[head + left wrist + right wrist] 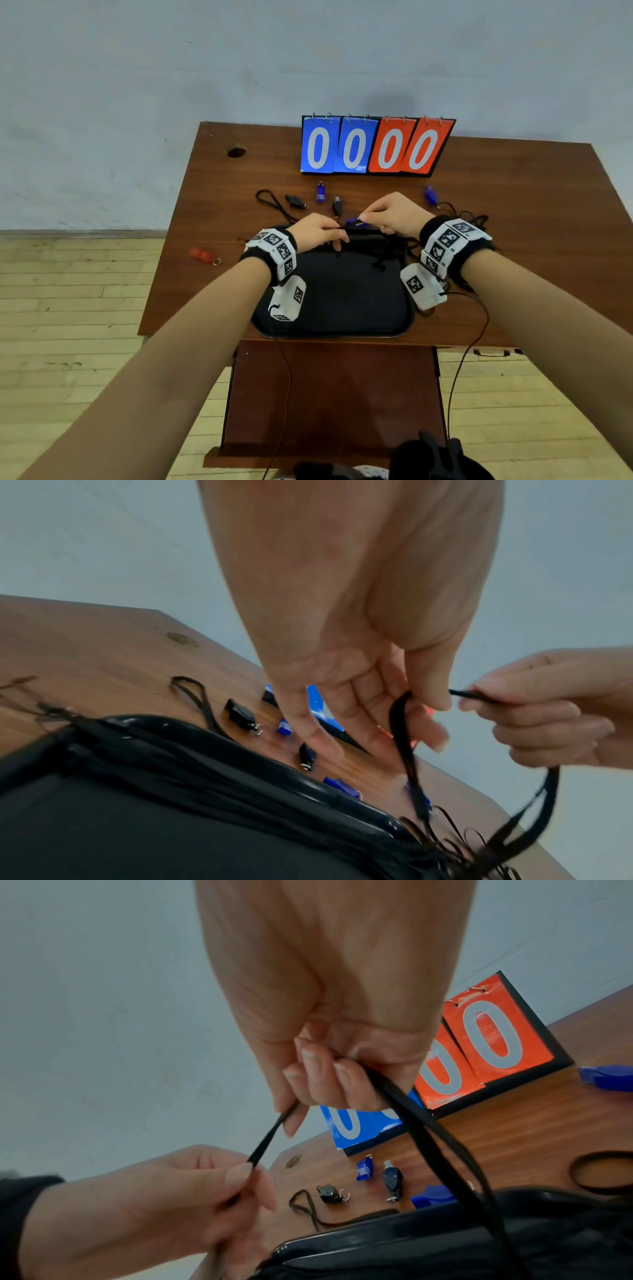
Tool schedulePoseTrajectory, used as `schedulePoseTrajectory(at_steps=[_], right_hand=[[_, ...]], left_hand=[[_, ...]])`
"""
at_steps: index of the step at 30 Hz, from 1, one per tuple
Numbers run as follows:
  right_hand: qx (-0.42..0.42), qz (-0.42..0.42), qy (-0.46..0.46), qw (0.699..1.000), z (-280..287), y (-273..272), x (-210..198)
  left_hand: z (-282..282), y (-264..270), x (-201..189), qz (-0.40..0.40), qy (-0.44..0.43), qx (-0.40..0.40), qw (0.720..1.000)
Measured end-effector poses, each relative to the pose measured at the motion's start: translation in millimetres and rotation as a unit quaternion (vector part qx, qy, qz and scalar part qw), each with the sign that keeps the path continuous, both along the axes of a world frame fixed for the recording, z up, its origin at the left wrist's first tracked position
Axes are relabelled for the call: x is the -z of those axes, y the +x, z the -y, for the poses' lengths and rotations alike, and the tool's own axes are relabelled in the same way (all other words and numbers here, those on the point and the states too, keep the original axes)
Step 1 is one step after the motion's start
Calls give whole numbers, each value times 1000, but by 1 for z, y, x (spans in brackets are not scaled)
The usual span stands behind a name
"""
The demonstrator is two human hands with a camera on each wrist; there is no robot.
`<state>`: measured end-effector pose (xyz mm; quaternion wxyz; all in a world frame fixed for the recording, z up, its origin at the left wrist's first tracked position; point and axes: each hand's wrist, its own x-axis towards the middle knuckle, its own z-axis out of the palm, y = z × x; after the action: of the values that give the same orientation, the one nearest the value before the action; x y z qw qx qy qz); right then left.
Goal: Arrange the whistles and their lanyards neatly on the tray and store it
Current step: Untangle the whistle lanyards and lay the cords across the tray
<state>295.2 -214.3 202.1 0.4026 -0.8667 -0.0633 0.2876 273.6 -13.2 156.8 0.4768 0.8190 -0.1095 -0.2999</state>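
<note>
Over the far edge of the black tray point(342, 329) on the brown table point(513, 205), the left hand point(317, 231) and the right hand point(394, 214) each pinch one black lanyard point(346, 226) pulled tight between them. Whistles lie apart on the table: a red whistle point(200, 254), a black whistle point(294, 201), and a blue whistle point(430, 195) near the scoreboard point(376, 145).

From the left wrist, the lanyard point(405, 745) loops down to a messy pile of cords point(445, 845) by the tray rim point(308, 780). It looks soft, light and floppy, so I think it could catch on that pile.

From the right wrist, the curled fingers point(310, 1069) hold the lanyard point(421, 1131). Holding it near each end seems best.
</note>
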Motion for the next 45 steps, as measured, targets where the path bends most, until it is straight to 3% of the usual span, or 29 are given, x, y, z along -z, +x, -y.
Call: schedulePoseTrajectory(at_steps=[5, 10, 14, 19, 29, 33, 39, 45], right_hand=[[17, -13, -11, 1000, -5, 6, 5], [-1, -29, -29, 999, -3, 5, 14], [11, -48, -71, 996, 9, 2, 28], [21, -45, -152, 987, 31, -1, 58], [127, -24, -181, 975, 49, -13, 118], [174, -8, -172, 970, 57, -12, 129], [190, 10, -227, 955, 65, -15, 142], [194, 46, -297, 934, 67, -22, 143]], left_hand=[[-31, 3, 3, -56, -2, -48, 997], [-68, 5, 12, 57, 164, -33, 984], [-93, 3, 33, 36, 248, -26, 968], [-110, -7, 56, 5, 261, -50, 964], [-113, -24, 94, 65, 287, -172, 940], [-111, -26, 102, 62, 293, -251, 921], [-99, -40, 108, 105, 342, -243, 902], [-94, -46, 115, 116, 363, -295, 876]])
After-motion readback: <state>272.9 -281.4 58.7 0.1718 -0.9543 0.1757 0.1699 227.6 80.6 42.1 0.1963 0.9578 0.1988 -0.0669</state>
